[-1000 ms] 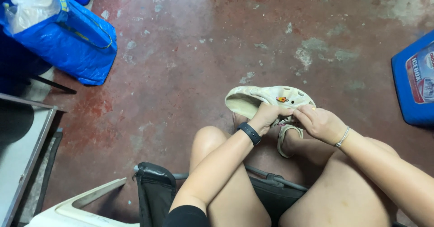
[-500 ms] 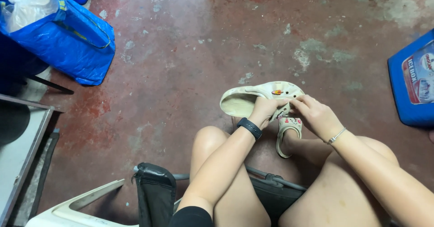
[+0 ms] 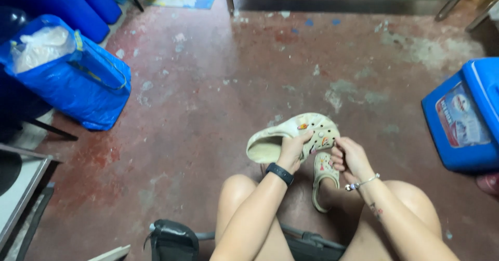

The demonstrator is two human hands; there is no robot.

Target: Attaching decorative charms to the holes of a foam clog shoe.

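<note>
Head view: left hand (image 3: 292, 149) grips cream perforated foam clog (image 3: 291, 136) at mid-body, held above red concrete floor (image 3: 218, 100); right hand (image 3: 349, 156) pinches its toe charms. Looks light, flexible, grippy; heel strap or rim holds best.

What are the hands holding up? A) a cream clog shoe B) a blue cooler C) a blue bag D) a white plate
A: the left hand and right hand hold a cream clog shoe with small charms above the red floor, while the blue bag and blue cooler sit apart, untouched.
</note>
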